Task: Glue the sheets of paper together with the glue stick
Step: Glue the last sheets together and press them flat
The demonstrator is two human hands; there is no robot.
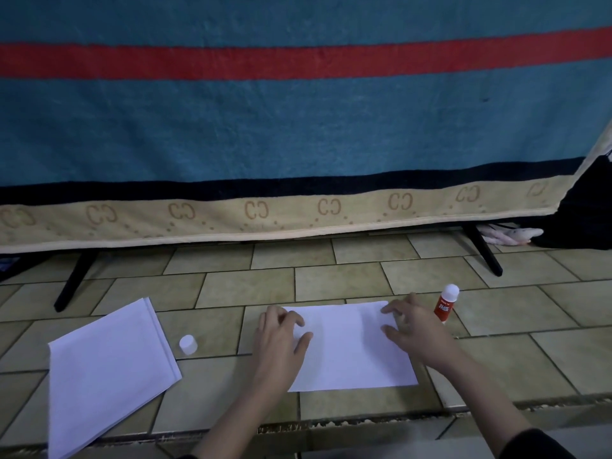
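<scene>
A large woven blanket [298, 120] — teal with a red stripe and a tan patterned border — is hung behind, and what it covers is hidden except for two black legs [74, 279]. The surface below is a tiled counter [347, 279] of beige rectangles, its near edge chipped. A stack of white sheets [106, 369] is laid at the left, cut off at the bottom. A single sheet [351, 352] is held flat at the centre: the left hand [281, 339] is pressed on its left edge, the right hand [414, 329] on its right corner, fingers loosely spread, nothing gripped. The glue stick [446, 303] stands upright just beyond the right hand; its label is unreadable. A white cap [188, 344] sits between stack and sheet.
</scene>
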